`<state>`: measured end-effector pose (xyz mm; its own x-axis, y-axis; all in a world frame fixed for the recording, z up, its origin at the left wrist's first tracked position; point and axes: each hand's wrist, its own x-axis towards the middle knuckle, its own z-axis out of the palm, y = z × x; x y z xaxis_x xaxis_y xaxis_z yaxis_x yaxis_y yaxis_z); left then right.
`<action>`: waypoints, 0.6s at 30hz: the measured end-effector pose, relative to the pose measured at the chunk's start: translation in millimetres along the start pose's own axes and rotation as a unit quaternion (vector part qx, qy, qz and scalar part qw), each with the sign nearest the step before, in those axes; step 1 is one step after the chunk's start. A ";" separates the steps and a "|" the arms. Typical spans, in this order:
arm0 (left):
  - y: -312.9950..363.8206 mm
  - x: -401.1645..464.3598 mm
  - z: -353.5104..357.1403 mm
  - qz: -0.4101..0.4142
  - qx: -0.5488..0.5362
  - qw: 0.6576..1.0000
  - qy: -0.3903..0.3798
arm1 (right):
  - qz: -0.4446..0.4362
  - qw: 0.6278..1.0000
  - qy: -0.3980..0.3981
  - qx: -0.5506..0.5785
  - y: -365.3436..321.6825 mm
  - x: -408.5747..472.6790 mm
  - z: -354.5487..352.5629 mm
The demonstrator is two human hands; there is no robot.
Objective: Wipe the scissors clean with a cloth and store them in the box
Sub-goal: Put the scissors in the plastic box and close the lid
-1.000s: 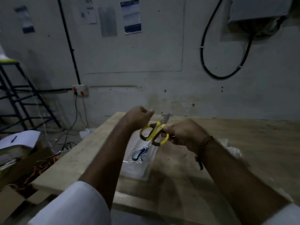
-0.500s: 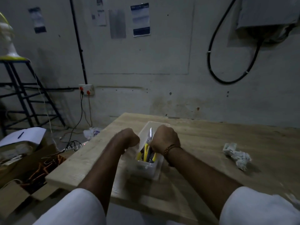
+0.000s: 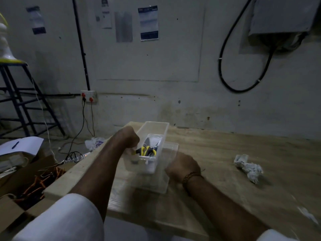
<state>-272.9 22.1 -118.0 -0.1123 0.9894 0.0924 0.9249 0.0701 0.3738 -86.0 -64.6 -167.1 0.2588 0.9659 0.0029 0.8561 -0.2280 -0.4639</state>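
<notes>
Lying inside the clear plastic box (image 3: 152, 136), the yellow-handled scissors (image 3: 146, 150) rested with blades pointing away. The left hand (image 3: 129, 139), curled into a fist, gripped the box's left wall. The right hand (image 3: 182, 165), loosely curled, sat just right of the box; its hold couldn't be told. The crumpled cloth (image 3: 248, 167) lay well apart on the wooden table (image 3: 225, 153).

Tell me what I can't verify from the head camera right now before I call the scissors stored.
- Left hand: fingers curl over the box wall; grip hidden by its back.
- Right hand: what it touches is hidden; the clear lid beside it is blurred.
- Scissors: blade cleanliness too dark and small to judge.
- Cloth: stains unreadable in dim light.
</notes>
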 end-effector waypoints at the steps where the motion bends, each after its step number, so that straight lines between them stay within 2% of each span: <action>1: -1.2 -0.4 -4.0 -0.007 -0.009 1.000 0.007 | 0.007 1.000 -0.002 0.003 -1.4 -1.7 3.5; 6: -6.5 -3.2 -7.5 -0.035 -0.042 0.998 0.029 | 0.073 0.996 -0.036 0.037 -6.6 -5.1 2.9; 10: -11.8 -5.7 0.4 -0.053 -0.051 0.997 0.014 | 0.081 0.994 -0.049 0.060 -3.5 -4.5 -2.7; 12: -14.3 -7.1 5.5 -0.053 -0.053 0.997 0.000 | 0.097 0.993 -0.001 0.071 0.1 -3.1 -9.7; 15: -14.7 -11.6 12.5 -0.057 -0.056 0.996 -0.025 | 0.125 0.978 0.139 0.092 6.4 -0.5 -32.3; 18: -3.9 -19.5 14.8 -0.058 -0.060 0.993 -0.078 | 0.045 0.954 0.296 0.007 3.6 -6.4 -59.4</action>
<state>-268.9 4.4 -134.8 -0.1496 0.9838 -0.0984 0.8581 0.1786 0.4814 -58.1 -79.0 -116.1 0.5417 0.7032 0.4605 0.8134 -0.3004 -0.4981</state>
